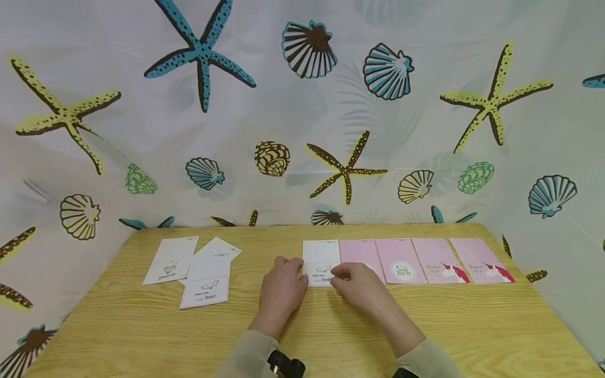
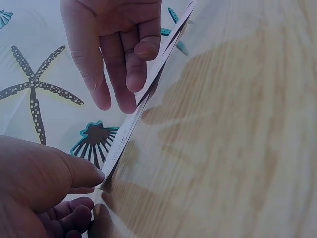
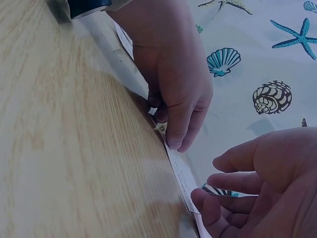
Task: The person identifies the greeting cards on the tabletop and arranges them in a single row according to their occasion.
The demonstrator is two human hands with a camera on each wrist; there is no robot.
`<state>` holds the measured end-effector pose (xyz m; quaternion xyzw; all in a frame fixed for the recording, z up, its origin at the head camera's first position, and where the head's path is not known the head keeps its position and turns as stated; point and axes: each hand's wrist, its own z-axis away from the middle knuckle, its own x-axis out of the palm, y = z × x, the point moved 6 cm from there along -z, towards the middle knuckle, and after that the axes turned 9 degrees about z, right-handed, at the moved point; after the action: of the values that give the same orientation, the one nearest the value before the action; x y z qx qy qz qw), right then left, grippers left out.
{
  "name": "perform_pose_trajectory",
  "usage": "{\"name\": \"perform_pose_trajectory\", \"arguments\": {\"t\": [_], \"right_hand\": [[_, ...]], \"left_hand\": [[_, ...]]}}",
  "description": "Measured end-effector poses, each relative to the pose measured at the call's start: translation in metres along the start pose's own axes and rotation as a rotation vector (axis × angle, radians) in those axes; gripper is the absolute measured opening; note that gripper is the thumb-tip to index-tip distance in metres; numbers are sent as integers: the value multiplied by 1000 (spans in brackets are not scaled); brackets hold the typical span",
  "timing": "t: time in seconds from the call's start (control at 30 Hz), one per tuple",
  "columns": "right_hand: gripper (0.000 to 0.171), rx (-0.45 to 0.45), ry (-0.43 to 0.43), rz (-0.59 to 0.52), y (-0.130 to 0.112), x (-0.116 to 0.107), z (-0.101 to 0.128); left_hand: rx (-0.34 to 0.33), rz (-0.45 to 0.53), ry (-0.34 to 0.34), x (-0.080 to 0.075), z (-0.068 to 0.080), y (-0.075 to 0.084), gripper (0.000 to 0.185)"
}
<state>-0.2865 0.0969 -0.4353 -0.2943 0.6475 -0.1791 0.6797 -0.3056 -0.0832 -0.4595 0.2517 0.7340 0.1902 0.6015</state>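
Item: white card [image 1: 321, 264], printed "take me... to your heart", lying flat on the bench [image 1: 142, 336] at the left end of a row of cards. It lies between the two hands, under the fingertips of both.

Left hand [image 1: 282, 290]: rests on the bench at the card's left edge, fingers bent, thumb and fingertips at the near left corner. The left wrist view shows that edge slightly raised off the wood, so the hand seems to be pinching or lifting it, though the angle is too steep to be sure.

Right hand [image 1: 359, 286]: on the card's right side, fingers curled down with the tips pressing its near right portion, apparently to keep it from sliding.

Pink cards [image 1: 420, 261]: four, just beyond and to the right of the right hand, edge to edge in a straight line with the white card.

Loose white cards [image 1: 196, 270]: three, well to the left of the left hand, overlapping and askew, an unsorted heap.

Backdrop [image 1: 302, 115]: cloth printed with shells and starfish, behind the bench.
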Motion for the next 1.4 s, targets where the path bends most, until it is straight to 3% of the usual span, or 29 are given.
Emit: {"name": "perform_pose_trajectory", "arguments": {"t": [0.23, 0.4, 0.67, 1.07, 1.4], "right_hand": [[28, -12, 36, -27, -4, -1, 0], [32, 10, 62, -71, -6, -3, -1], [41, 34, 76, -293, -10, -3, -6], [45, -9, 32, -438, -45, 16, -9], [46, -17, -52, -484, -67, 39, -10]], "left_hand": [[-49, 75, 0, -8, 1, -3, 39], [-47, 112, 41, -23, 2, -4, 37], [-51, 104, 98, -54, 4, -15, 39], [-110, 82, 109, -102, 18, -55, 43], [-192, 81, 109, -123, 25, -97, 46]]}}
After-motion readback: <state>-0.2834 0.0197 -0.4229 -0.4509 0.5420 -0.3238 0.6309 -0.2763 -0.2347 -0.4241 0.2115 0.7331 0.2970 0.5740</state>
